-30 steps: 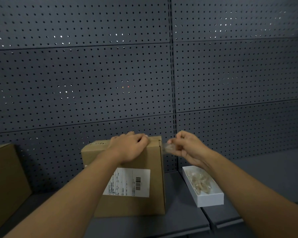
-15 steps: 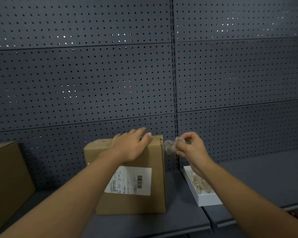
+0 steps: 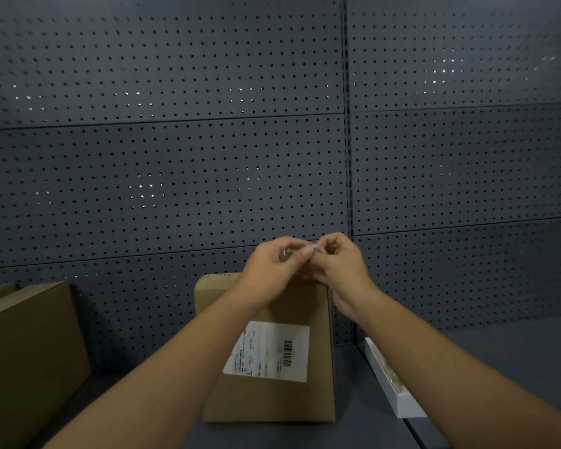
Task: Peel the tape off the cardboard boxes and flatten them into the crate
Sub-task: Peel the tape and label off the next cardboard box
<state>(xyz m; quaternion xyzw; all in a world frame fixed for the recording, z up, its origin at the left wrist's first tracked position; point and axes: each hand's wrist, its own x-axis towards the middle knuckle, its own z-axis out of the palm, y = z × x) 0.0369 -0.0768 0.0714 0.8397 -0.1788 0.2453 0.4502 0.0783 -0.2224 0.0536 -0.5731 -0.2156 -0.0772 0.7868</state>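
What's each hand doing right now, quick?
Left hand: closed, pinching the wad of clear tape.
Right hand: closed, pinching the same tape, above the cardboard box.

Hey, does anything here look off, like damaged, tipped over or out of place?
Nothing stands out. The labelled box stands upright on the shelf, intact as far as shows. Both hands, left and right, pinch clear tape above it. The white tray lies flat beside it.
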